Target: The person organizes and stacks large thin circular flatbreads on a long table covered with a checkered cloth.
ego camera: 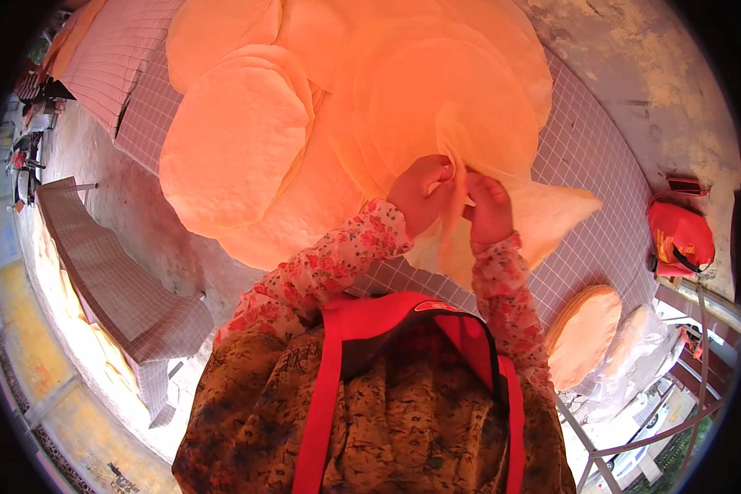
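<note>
A thin, limp round sheet (546,207), perhaps of food, is pinched up into a fold in front of me. My left hand (425,192) grips the fold from its left side with thumb and fingers. Close beside it, my right hand (491,207) pinches the same sheet, whose far corner droops to the right. Under both hands lie overlapping round sheets (401,92), tinted orange by the light. To their left rests a neat pile of similar sheets (231,142), slightly fanned at its edge.
A checked cloth (583,148) covers the table. At its right end stand a thick round stack (586,333) and a clear plastic bag (633,346). A red bag (680,238) hangs or sits by the wall. Another checked-cloth surface (117,265) is at left.
</note>
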Tool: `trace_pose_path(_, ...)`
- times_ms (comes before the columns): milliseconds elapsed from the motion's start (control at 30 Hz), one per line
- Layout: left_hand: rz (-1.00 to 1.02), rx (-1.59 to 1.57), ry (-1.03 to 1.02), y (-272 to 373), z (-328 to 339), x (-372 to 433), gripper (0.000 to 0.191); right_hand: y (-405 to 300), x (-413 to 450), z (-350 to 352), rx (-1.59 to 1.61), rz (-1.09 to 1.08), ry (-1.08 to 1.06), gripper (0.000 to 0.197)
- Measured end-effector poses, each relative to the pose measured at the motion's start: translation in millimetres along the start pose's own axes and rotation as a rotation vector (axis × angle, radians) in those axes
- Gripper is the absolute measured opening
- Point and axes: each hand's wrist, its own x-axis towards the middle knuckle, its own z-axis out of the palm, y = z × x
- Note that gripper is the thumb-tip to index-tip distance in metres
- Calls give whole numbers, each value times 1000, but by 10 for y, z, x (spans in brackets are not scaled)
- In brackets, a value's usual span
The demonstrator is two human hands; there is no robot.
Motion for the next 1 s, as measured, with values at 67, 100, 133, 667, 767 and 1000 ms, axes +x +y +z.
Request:
trace_pose_path(67,-9,78,-83,-63,-8,-61,19,459,241,-98,-192,-130,-127,27)
trace_pose_path(100,-14,126,-120,-56,-43,-84,21,499,258,-127,-219,-107,-96,28)
trace_pose_path(133,-28,48,-193,-45,-57,-119,22,507,258,-208,-245,-84,-61,29)
trace_pose_path(667,-495,479,302,-763,-1033,768,31,-1976,209,-2280,-240,-362,-135,26)
trace_pose_path(767,-590,573,90,-712,-1162,817,24,-1290,752,-744,-181,-658,109,30)
trace_pose_path(1000,-334,471,-61,-561,-832,807,15,556,1564,477,-793,-486,-47,32)
